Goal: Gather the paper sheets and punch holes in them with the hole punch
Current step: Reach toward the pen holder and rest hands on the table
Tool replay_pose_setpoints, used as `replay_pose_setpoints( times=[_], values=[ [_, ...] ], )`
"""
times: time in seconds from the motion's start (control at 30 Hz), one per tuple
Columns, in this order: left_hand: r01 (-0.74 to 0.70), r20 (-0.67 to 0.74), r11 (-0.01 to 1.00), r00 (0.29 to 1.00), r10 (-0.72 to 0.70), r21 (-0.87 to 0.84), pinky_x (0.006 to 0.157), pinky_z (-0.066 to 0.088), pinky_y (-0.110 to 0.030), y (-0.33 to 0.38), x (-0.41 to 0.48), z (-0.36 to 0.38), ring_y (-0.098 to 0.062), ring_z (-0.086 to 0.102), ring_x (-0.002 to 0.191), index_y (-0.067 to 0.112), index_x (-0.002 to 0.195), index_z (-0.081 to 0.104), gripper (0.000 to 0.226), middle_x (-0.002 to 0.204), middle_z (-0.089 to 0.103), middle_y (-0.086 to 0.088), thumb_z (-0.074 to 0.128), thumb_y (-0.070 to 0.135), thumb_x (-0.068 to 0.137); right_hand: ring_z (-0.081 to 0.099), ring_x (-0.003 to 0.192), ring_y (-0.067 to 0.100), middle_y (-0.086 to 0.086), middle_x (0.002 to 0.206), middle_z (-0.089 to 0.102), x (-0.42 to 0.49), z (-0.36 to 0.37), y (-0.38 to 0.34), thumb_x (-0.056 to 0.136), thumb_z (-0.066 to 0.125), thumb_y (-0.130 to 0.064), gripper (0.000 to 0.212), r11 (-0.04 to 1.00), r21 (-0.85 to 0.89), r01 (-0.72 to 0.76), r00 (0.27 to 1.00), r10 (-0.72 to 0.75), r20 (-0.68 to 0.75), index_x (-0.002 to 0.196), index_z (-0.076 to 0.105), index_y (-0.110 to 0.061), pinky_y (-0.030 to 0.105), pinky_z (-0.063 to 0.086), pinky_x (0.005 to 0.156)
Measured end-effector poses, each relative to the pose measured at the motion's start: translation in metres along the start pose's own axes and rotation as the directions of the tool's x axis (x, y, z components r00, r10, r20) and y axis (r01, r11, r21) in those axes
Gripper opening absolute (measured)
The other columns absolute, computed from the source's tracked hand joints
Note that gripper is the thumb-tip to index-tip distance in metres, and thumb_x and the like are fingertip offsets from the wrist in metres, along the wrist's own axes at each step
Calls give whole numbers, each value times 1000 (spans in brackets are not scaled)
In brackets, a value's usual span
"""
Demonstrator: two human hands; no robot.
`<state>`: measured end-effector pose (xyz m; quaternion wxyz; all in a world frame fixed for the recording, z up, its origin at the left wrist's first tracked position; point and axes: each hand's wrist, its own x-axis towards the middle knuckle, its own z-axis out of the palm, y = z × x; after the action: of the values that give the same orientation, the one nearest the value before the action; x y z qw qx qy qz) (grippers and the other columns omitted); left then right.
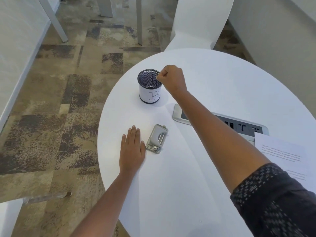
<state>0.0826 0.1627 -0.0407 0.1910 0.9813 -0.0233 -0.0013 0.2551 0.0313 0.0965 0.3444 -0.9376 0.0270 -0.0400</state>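
A grey metal hole punch (157,139) lies on the round white table (222,86), near its left edge. My left hand (131,147) rests flat on the tabletop just left of the punch, holding nothing. A printed paper sheet (283,154) lies at the table's right edge. My right hand (172,79) reaches far across and hovers at the rim of a black mesh cup (150,86) wrapped in white paper marked "B". Its fingertips are pinched together over the cup's opening. I cannot make out anything between them.
A phone (181,115) lies face up behind the punch, partly under my right forearm. A power socket panel (246,128) is set into the table right of it. A white chair (201,23) stands beyond the table. Patterned carpet (51,100) lies left.
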Motion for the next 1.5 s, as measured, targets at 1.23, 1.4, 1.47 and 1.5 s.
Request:
replay_pose_setpoints(
  times=[1.23, 1.4, 1.47, 1.5],
  values=[
    [75, -14, 997, 997, -75, -17, 105, 35, -53, 49, -101, 20, -40, 46, 126, -10, 127, 45, 56, 135, 48, -28, 24, 24, 87, 46, 101, 7, 0, 104, 57, -346, -32, 194, 83, 66, -10, 11, 999, 54, -4, 954, -12, 300, 89, 73, -15, -5, 27, 86],
    [73, -12, 997, 997, -73, -16, 103, 37, -54, 51, -107, 21, -40, 48, 124, -11, 126, 46, 55, 134, 49, -28, 25, 23, 87, 41, 108, -2, -8, 109, 50, -360, -36, 197, 80, 70, -19, 10, 997, 58, 56, 920, -74, 384, 88, 75, -21, -3, 25, 93],
    [71, -11, 997, 997, -71, -21, 102, 38, -55, 51, -107, 21, -41, 49, 123, -11, 125, 47, 55, 133, 50, -29, 26, 23, 87, 40, 109, -2, -9, 109, 50, -360, -36, 197, 80, 70, -20, 9, 995, 45, 85, 917, -96, 387, 87, 76, -23, -3, 24, 93],
    [71, -13, 997, 997, -71, -23, 102, 38, -55, 52, -107, 21, -41, 49, 123, -12, 124, 48, 55, 132, 50, -29, 26, 23, 87, 41, 108, 0, -8, 109, 52, -360, -37, 197, 80, 70, -21, 9, 994, 32, 103, 918, -107, 383, 86, 76, -23, -2, 25, 92]
  ],
)
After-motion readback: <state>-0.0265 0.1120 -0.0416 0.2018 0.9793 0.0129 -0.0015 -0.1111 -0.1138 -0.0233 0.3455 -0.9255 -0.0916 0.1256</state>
